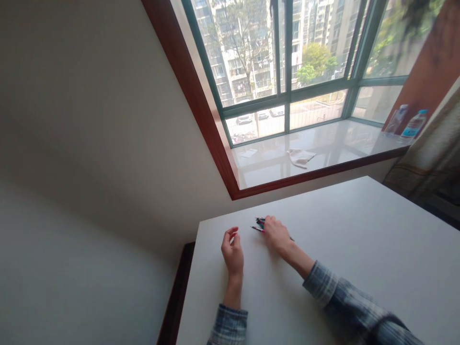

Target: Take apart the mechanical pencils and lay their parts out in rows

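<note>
Near the far left edge of the white table (345, 230), my right hand (277, 234) is closed over a small bunch of pens (259, 222). Their thin tips stick out to the left of my fingers, dark with bits of green and pinkish red. One dark end shows past the other side of the hand, and the middles are hidden under the palm. My left hand (233, 253) rests a short way to the left of the pens. Its fingers are loosely curled, with a gap between thumb and fingertips and nothing visible in them.
Behind the table is a window sill (330, 148) with a crumpled pale cloth (301, 157) on it. Two clear plastic bottles stand at its right end, one with a blue label (413, 125). A curtain (427, 143) hangs at right; a wall (108, 191) borders the left.
</note>
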`<state>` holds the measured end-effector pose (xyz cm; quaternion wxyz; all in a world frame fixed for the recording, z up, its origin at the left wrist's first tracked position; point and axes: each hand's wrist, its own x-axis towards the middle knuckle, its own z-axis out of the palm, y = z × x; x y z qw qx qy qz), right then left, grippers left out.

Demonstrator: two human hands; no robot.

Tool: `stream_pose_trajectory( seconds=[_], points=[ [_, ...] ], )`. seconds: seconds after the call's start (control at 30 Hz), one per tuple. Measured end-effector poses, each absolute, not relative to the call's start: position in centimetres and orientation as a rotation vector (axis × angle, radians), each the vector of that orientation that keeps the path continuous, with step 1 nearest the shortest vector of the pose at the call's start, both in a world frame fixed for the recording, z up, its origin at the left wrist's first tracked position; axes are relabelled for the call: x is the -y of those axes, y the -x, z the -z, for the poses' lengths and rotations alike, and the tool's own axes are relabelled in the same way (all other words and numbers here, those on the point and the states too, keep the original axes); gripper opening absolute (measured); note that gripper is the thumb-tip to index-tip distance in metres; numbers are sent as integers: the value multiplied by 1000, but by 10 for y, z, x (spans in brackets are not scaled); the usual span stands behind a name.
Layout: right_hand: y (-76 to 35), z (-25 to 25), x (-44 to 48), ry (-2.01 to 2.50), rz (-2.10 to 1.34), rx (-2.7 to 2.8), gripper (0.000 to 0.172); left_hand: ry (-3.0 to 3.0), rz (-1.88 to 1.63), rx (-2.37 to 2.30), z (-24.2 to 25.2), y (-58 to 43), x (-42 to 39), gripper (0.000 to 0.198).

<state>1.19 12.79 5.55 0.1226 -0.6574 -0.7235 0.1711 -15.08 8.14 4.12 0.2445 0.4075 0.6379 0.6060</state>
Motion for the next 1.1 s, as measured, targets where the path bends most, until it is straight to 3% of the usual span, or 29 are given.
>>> stream_pose_trajectory(
  seconds=[0.3, 0.47, 0.7, 0.77, 0.97, 1.1],
  points=[
    [-225, -29, -165, 2306, -332, 1860, 39, -1343, -1291, -1599, -40, 113, -72, 21],
    [-240, 6, -166, 2196, -135, 1926, 71, -1627, -1155, -1560, -28, 87, -66, 21],
    [-244, 21, -164, 2096, -135, 1902, 86, -1679, -1162, -1544, -24, 71, -58, 22],
    [-249, 18, -163, 2057, -163, 1891, 82, -1688, -1165, -1533, -23, 69, -55, 22],
    [-270, 0, -162, 1916, -136, 1760, 44, -1731, -1158, -1543, -24, 69, -53, 23],
    [-275, -11, -161, 1846, -115, 1752, 29, -1802, -1158, -1520, -31, 69, -66, 22]
  ],
)
